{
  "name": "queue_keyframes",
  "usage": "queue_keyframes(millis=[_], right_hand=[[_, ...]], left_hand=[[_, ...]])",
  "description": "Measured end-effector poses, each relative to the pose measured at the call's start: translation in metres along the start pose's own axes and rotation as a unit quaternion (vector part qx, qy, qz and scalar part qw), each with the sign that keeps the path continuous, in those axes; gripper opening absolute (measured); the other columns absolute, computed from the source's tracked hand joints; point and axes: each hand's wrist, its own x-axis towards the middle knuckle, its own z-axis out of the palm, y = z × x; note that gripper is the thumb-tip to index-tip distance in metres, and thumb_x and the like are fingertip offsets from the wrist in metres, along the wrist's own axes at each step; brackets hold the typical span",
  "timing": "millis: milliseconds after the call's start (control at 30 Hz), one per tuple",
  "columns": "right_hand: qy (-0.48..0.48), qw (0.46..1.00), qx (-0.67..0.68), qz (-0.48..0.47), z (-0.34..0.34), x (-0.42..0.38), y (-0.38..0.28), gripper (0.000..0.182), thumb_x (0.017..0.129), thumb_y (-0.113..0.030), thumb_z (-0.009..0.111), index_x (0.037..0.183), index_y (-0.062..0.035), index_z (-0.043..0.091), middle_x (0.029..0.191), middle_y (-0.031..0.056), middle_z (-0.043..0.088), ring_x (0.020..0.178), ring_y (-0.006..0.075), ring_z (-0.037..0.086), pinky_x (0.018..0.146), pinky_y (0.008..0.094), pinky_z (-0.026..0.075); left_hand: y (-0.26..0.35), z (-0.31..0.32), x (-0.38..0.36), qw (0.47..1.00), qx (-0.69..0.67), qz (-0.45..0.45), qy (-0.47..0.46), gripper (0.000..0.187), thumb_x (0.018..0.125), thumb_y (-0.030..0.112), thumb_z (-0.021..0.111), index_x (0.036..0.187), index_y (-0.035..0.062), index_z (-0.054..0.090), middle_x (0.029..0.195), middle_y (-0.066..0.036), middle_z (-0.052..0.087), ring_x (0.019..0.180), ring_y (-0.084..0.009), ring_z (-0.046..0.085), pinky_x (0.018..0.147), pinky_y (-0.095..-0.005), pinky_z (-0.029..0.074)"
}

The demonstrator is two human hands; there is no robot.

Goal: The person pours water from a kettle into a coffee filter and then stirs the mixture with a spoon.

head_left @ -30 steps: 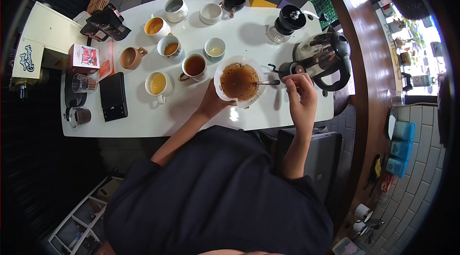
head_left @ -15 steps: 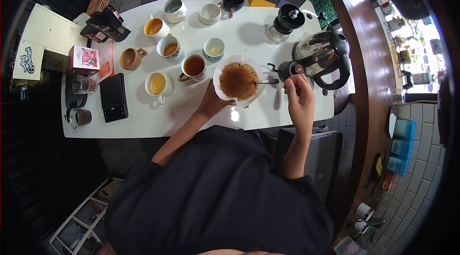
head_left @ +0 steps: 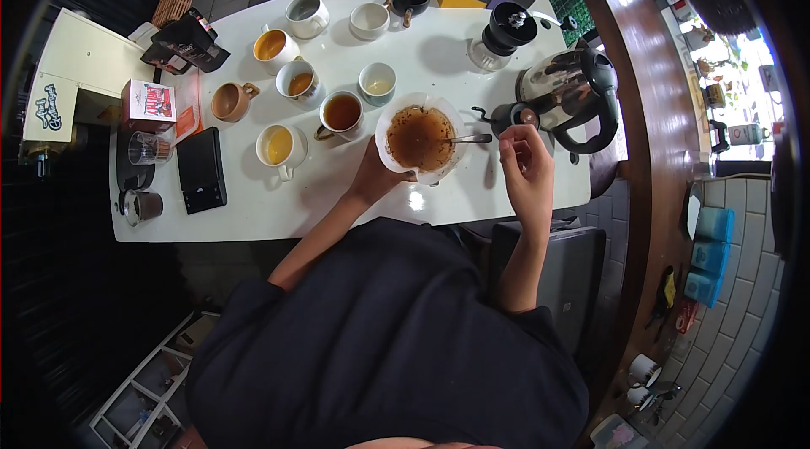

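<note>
My left hand (head_left: 380, 175) is wrapped round the lower left side of a white paper filter (head_left: 460, 124) full of brown liquid with dark grounds (head_left: 419, 138). A metal spoon (head_left: 472, 138) leans out over the filter's right rim. My right hand (head_left: 527, 164) is raised right of the spoon, fingers curled together; whether anything small is between them I cannot make out. Just above it stands a small dark container (head_left: 504, 117) with a brown round top, beside a steel kettle (head_left: 553, 93). A cup of red-brown tea (head_left: 342, 113) stands left of the filter.
Several cups stand on the white table (head_left: 245, 221), among them a yellow-filled one (head_left: 277, 145) and a pale green one (head_left: 377, 82). A hand grinder (head_left: 506, 31) is at the back right. A black scale (head_left: 201, 170) and a red-white box (head_left: 150, 103) are at left.
The view has shifted very slightly. Both hands keep nearly the same places, the left at the filter and the right beside the spoon.
</note>
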Motion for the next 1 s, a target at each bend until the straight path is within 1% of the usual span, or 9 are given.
queue_keyframes(millis=[267, 500, 767, 1000], right_hand=[[-0.001, 1.0, -0.007, 0.006, 0.001, -0.001, 0.0, 0.005, 0.09, 0.0, 0.061, 0.094, 0.0004, 0.059, 0.083, 0.0032, 0.062, 0.072, 0.0109, 0.057, 0.065, 0.0259, 0.046], [-0.005, 1.0, 0.004, 0.012, 0.001, -0.001, 0.002, 0.006, 0.089, 0.0, 0.063, 0.092, 0.0, 0.058, 0.082, 0.0022, 0.062, 0.071, 0.0102, 0.056, 0.063, 0.0256, 0.046], [0.0, 1.0, 0.01, 0.022, 0.002, -0.002, 0.001, 0.009, 0.088, -0.002, 0.066, 0.094, -0.0005, 0.059, 0.08, 0.0015, 0.06, 0.07, 0.0088, 0.054, 0.063, 0.0247, 0.045], [-0.002, 1.0, 0.005, 0.021, 0.003, -0.002, -0.001, 0.011, 0.089, -0.003, 0.068, 0.096, -0.0004, 0.059, 0.08, 0.0008, 0.059, 0.068, 0.0077, 0.053, 0.063, 0.0245, 0.044]], left_hand=[[-0.008, -0.002, 0.0, 0.999, 0.042, 0.011, 0.002, 0.074, 0.064, 0.004, 0.086, 0.129, 0.0022, 0.051, 0.124, -0.01, 0.063, 0.116, -0.022, 0.06, 0.101, -0.0372, 0.049], [-0.015, -0.002, 0.0, 1.0, 0.026, 0.005, 0.009, 0.077, 0.064, 0.004, 0.086, 0.131, 0.0025, 0.049, 0.126, -0.01, 0.061, 0.118, -0.022, 0.059, 0.101, -0.0374, 0.049], [-0.01, -0.002, 0.001, 1.0, -0.01, 0.007, -0.006, 0.078, 0.065, 0.009, 0.088, 0.133, 0.0026, 0.048, 0.126, -0.009, 0.061, 0.118, -0.0221, 0.059, 0.102, -0.0375, 0.048], [-0.015, -0.002, 0.0, 1.0, 0.027, -0.004, -0.005, 0.08, 0.064, 0.008, 0.087, 0.133, 0.0026, 0.047, 0.128, -0.01, 0.06, 0.12, -0.0219, 0.058, 0.102, -0.0378, 0.048]])
